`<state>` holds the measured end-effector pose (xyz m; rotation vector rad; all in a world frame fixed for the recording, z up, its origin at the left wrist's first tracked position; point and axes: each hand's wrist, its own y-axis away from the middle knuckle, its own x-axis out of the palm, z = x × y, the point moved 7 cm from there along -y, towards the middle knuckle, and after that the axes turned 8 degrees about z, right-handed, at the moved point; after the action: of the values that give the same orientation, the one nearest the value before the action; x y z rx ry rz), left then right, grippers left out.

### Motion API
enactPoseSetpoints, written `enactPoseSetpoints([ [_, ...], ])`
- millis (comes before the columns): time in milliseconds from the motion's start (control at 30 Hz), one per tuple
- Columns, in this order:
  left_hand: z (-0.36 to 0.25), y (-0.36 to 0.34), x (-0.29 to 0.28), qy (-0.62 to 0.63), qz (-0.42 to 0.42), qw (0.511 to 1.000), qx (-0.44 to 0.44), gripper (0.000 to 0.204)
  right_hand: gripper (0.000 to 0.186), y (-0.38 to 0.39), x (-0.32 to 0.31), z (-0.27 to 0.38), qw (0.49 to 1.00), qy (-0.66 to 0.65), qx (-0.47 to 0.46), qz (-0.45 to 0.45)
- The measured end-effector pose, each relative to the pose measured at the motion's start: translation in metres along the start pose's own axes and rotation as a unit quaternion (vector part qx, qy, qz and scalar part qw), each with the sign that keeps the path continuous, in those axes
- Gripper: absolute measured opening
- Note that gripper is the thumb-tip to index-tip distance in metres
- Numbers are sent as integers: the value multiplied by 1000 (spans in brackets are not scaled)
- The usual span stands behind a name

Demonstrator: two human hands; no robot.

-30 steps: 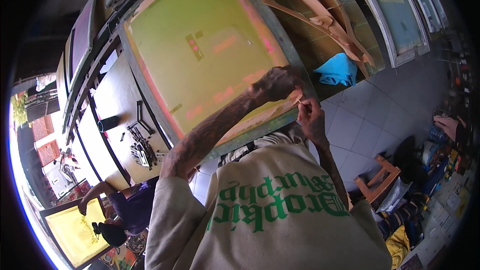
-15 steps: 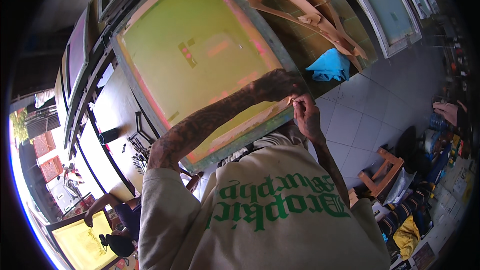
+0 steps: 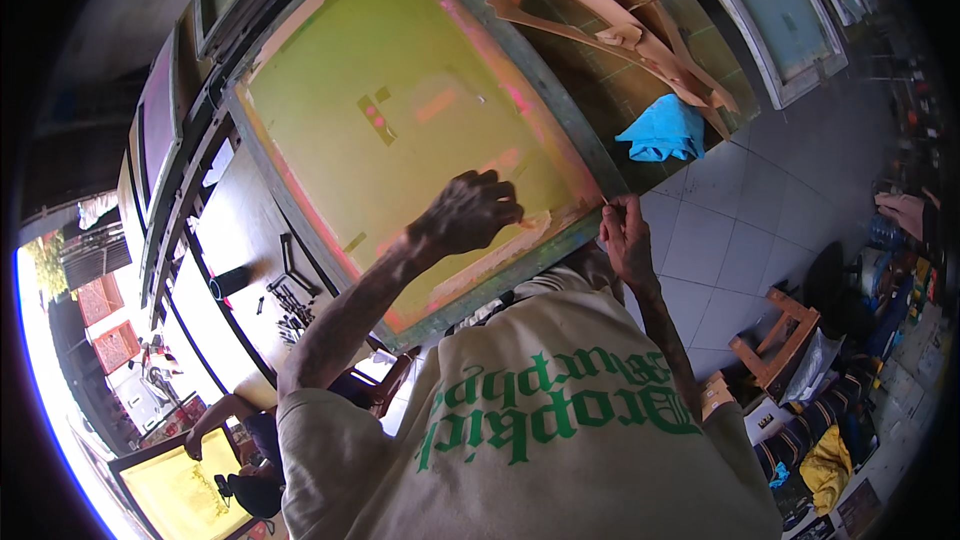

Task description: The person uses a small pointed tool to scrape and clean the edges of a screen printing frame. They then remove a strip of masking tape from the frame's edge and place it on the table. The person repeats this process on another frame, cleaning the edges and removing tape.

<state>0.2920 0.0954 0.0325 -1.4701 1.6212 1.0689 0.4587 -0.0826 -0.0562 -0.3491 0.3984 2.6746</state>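
Observation:
A large screen-printing frame [image 3: 490, 292] with yellow-green mesh [image 3: 345, 175] lies before me, its borders marked pink and orange. My left hand [image 3: 468, 212] is over the mesh near its close edge, fingers curled in. A small tan scrap shows beside those fingertips; whether they grip it is unclear. Along the near border runs a brown tape strip [image 3: 490, 262]. My right hand [image 3: 627, 240] is at the frame's near right corner, thumb and fingers pinched together. A thin, pale tip shows at that pinch, too small to name.
Crumpled brown tape or paper [image 3: 620, 35] and a blue cloth [image 3: 665, 128] lie beyond the frame to the right. More frames [image 3: 780, 30] stand at the far right. A wooden stool [image 3: 775, 345] is on the tiled floor. Another person [image 3: 255, 460] works by a lit yellow screen, lower left.
My left hand has moved left from the near right corner, away from my right hand, and is now over the mesh. My right hand stays at the corner, still pinched.

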Motion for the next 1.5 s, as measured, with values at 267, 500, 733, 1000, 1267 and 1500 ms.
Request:
enactPoseSetpoints([
  [267, -28, 78, -12, 111, 106, 987, -47, 10, 14, 0, 0, 4, 999, -38, 23, 13],
  [500, -57, 108, -83, 329, 120, 925, -150, 8, 14, -3, 1, 5, 997, -13, 59, 50],
  [733, 6, 14, -108, 346, -106, 906, -220, 13, 14, -4, 1, 4, 997, 8, 46, 53],
  [1000, 107, -209, -19, 341, -260, 894, -127, 33, 14, -7, 8, 13, 998, 33, 0, 49],
  [1267, 72, -214, -58, 143, -110, 972, -152, 54, 16, -1, 2, 1, 1000, -11, 20, -4],
  [1500, 89, -88, -68, 234, -168, 934, -214, 34, 8, -4, 13, 64, 986, 127, -96, 53],
])
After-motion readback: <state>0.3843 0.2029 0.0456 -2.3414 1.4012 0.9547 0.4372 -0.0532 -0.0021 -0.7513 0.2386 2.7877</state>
